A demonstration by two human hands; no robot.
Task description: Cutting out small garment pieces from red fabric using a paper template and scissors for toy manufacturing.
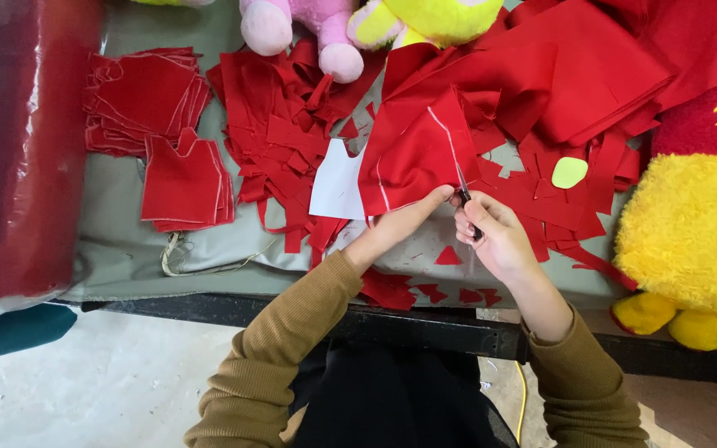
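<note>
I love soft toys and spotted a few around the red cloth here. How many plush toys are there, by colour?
Pink plush toy: 1
Yellow-green plush toy: 1
Yellow plush toy with a red top: 1
Total: 3, each only partly in view at the table's edges; a sliver of another may show at the top left.

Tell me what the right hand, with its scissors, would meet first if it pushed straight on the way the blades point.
The right hand points the scissors up the table. First in line is the red fabric piece held by the left hand; the blades look already at its edge.
</note>
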